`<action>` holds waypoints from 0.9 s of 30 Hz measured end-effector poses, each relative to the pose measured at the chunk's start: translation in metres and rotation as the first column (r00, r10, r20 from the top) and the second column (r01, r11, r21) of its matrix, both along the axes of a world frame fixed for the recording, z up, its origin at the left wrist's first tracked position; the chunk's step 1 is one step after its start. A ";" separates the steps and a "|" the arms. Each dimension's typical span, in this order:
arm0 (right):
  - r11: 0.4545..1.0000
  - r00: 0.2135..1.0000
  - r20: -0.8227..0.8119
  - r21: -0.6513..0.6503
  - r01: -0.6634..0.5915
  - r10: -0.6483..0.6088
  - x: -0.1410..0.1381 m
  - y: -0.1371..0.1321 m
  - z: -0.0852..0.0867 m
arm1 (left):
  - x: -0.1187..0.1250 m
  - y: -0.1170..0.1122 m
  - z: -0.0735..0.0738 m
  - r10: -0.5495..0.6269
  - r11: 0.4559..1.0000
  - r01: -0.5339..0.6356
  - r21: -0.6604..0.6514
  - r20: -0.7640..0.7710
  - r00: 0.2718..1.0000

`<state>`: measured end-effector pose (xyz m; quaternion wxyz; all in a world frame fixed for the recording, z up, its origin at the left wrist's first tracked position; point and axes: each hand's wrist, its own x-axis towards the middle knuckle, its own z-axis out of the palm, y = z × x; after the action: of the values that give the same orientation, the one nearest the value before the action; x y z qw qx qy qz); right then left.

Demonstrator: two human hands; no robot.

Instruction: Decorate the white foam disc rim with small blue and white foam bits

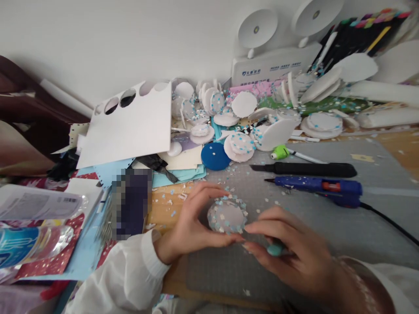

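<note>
My left hand (190,224) curves its fingers and thumb around a small round translucent dome (231,215), whose rim is ringed with tiny blue and white flower pieces. At the dome's right edge, the thumb and forefinger of my right hand (294,246) are brought close together. Whatever lies between those two fingertips is too small to make out. A teal-ended object (275,249) is tucked under the curled fingers of the same hand, most of it hidden. Both hands are over the grey cutting mat (386,226).
Beyond my hands lie a blue glue gun (317,187) with a cord, a black craft knife (310,169) and a deep blue disc (215,156). White foam discs (244,104) with flower trims crowd the back. A white board (131,126) and a water bottle (36,244) are leftward.
</note>
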<state>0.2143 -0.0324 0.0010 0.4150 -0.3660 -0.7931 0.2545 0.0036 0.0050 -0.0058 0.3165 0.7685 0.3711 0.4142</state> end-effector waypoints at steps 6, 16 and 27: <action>0.986 0.992 0.012 -0.110 0.123 -0.123 -0.006 0.000 -0.008 | 0.003 -0.005 0.001 0.066 0.980 -0.042 0.196 -0.116 0.991; 0.964 0.982 0.061 -0.192 0.185 -0.177 -0.011 0.004 -0.011 | 0.006 -0.010 -0.001 0.128 0.953 -0.062 0.295 -0.210 0.969; 0.983 0.997 -0.028 -0.167 0.069 -0.075 -0.008 0.005 -0.008 | 0.007 -0.011 -0.008 -0.044 0.997 0.046 0.057 -0.030 0.999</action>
<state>0.2059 -0.0277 -0.0065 0.4055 -0.4235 -0.7482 0.3106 0.0105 -0.0061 -0.0137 0.2981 0.7913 0.3463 0.4062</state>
